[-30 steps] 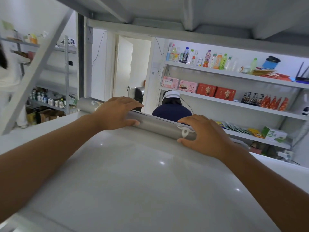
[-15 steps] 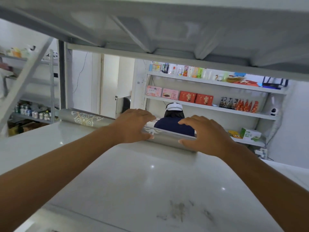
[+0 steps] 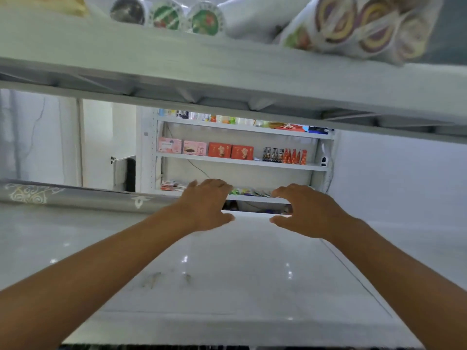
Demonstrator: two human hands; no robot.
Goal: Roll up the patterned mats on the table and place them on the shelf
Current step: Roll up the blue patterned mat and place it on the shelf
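A rolled grey mat (image 3: pixel 75 197) with white swirl patterns lies along the back edge of the white glossy shelf board (image 3: pixel 227 274), running in from the left. Its right end disappears behind my left hand (image 3: pixel 204 205), which hovers there with curled, spread fingers; whether the hand touches the roll is unclear. My right hand (image 3: pixel 305 210) is further right, off the roll, fingers apart and holding nothing. Both arms reach forward over the board.
The shelf level above (image 3: pixel 227 59) hangs low overhead and carries several rolled mats (image 3: pixel 166 16) and a wrapped bundle of rolls (image 3: pixel 353 26). Behind the open back stands a white store rack (image 3: pixel 240 161) with red and pink boxes.
Both hands pressed on the roll before; now the right hand is off it and the roll lies further left. The view tilted up, revealing the upper shelf's rolls.
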